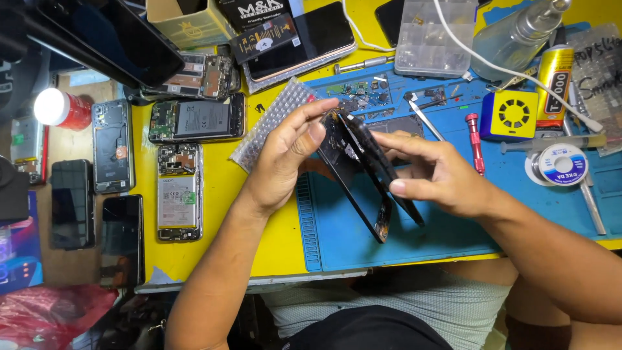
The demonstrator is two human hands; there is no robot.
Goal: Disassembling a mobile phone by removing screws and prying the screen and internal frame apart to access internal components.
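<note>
Black and glossy, a thin phone frame (363,172) with its screen panel splitting away, tilted on edge above the blue ribbed work mat (453,227), lower end almost down at the mat. Seen from the head camera: left hand (285,159) curled against the upper left edge of the phone frame, thumb and fingertips pressed to the dark glass; right hand (440,175) clasping the same piece from the other side, fingers stretched flat along the panel, thumb underneath. Both closed on it, neither slack. Beneath the mat, a yellow table (227,194), smooth and scuffed. To the left on the yellow, three opened phones (196,120) lying flat, backs off, grey batteries and green boards bare, beside a strip of clear bubble wrap (272,120), knobbly in texture. Further left, on a lower wooden surface, flat black phones (71,204) with shiny faces and a round red-and-white lamp (61,108). On the mat's far side, a slim red-handled screwdriver (475,142), metal tweezers (424,120), a small square yellow fan unit (514,115), a round spool of solder wire (562,165), a yellow glue tube (554,81), and a clear plastic parts box (434,35) crossed by a white cable (518,71). Near the top edge, a dark phone (311,39) and a pale cardboard box (188,23).
</note>
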